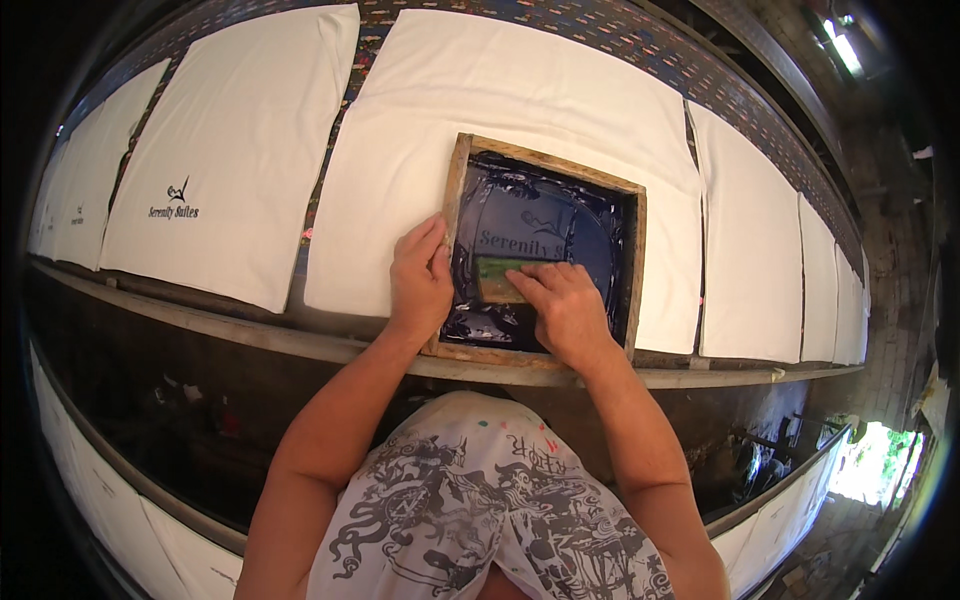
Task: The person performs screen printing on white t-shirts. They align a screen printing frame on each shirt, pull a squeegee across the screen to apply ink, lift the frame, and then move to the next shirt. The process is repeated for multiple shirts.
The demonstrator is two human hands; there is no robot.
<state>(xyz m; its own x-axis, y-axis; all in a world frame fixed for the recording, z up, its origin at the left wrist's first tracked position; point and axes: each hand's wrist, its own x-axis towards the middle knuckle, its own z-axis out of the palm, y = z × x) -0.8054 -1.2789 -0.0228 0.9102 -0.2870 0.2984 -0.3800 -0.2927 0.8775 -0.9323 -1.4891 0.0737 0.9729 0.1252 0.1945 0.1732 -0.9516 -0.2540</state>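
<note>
Squeegee (pixel 494 287) lies directly under the fingertips of your right hand (pixel 572 312), which is clasped about its right end, thumb on the near side. It rests on the dark mesh (pixel 597 240) inside the wooden frame (pixel 560 167), left of the middle. Your left hand (pixel 420 275) touches the frame's left rail with fingers and thumb; you cannot tell from this view whether it grips or only presses.

You have bare mesh beyond the squeegee and to its right, bounded by the rails; dark, wet-looking ink (pixel 485 322) streaks the borders. Your right wrist crosses the near rail, which sits close to the edge of the bench (pixel 720 378).

Beneath the frame, a white cloth (pixel 480 75) covers the bench, with more in a row on either side; the left neighbour (pixel 240 120) bears a dark printed mark (pixel 175 200). Behind you, white cloths (pixel 85 490) cover another surface, and daylight enters through an opening (pixel 880 465) at right.
</note>
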